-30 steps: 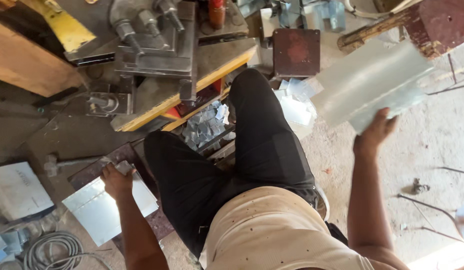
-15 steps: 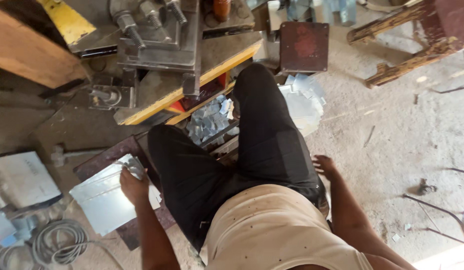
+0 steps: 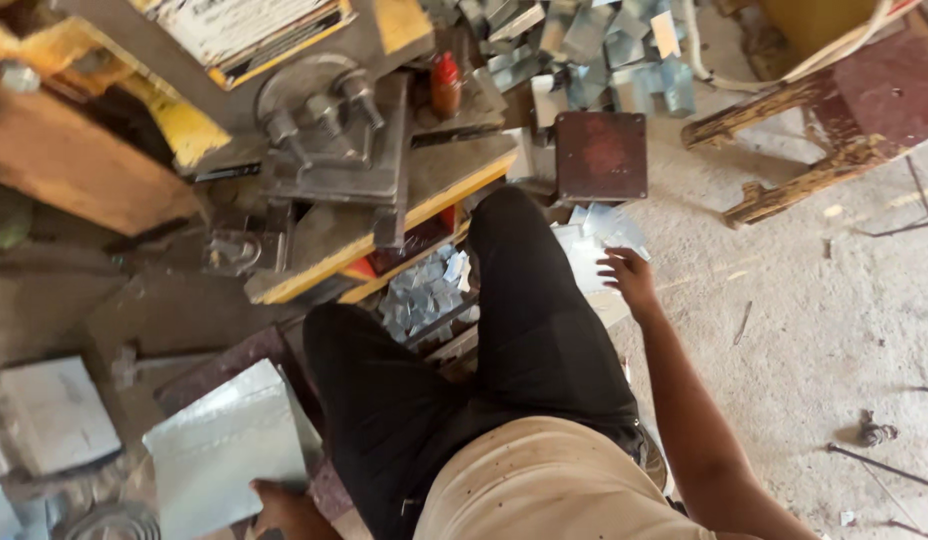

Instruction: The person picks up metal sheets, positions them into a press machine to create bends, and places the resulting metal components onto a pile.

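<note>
I sit in black trousers in front of a metal press (image 3: 334, 140). My left hand (image 3: 284, 508) grips the near edge of a flat shiny metal sheet (image 3: 224, 445) at my left knee. My right hand (image 3: 629, 275) reaches out beside my right knee, fingers spread, touching a small stack of shiny metal pieces (image 3: 599, 240) on the floor. Nothing is held in it.
A dark red square plate (image 3: 601, 155) lies just beyond the stack. Several cut metal scraps (image 3: 424, 290) fill a tray between my knees, more (image 3: 594, 40) lie at the top. A rough wooden stool (image 3: 834, 120) stands at the right. Another sheet (image 3: 49, 415) lies far left.
My right hand let go of a large metal sheet held out to the right, swung in, and now rests on the small stack. The left hand slid to the sheet's near edge.
</note>
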